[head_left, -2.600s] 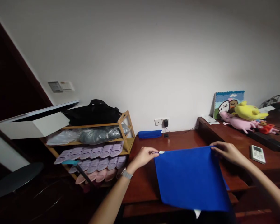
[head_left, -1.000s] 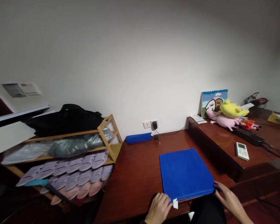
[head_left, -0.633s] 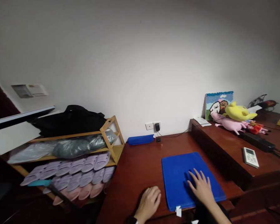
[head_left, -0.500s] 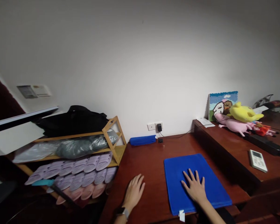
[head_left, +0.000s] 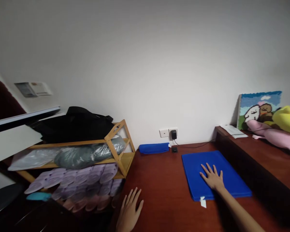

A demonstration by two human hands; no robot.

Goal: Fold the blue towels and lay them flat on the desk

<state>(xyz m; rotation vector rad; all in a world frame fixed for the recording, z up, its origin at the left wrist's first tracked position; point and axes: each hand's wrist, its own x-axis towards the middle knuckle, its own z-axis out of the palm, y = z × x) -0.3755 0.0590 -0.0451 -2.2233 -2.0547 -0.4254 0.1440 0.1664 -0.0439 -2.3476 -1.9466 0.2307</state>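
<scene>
A blue folded cloth [head_left: 232,183] lies flat on the reddish-brown desk [head_left: 157,180], a white tag at its near edge. My right hand [head_left: 213,178] rests on this cloth, palm down with the fingers spread. Near the desk's left edge is my left hand [head_left: 130,211], fingers apart and holding nothing. Against the wall at the back of the desk lies a rolled or folded blue cloth [head_left: 154,148], also with a white tag.
To the left stands a wooden rack [head_left: 128,159] with a black bag [head_left: 74,127], plastic-wrapped items and lilac slippers [head_left: 83,174]. A black plug [head_left: 174,134] sits in the wall. On the raised surface at right are a pink plush toy [head_left: 275,137] and a picture [head_left: 256,108].
The blue cloth under my right hand has shifted away from me on the desk, its near edge now farther from the desk's front. My left hand has moved lower and left in view.
</scene>
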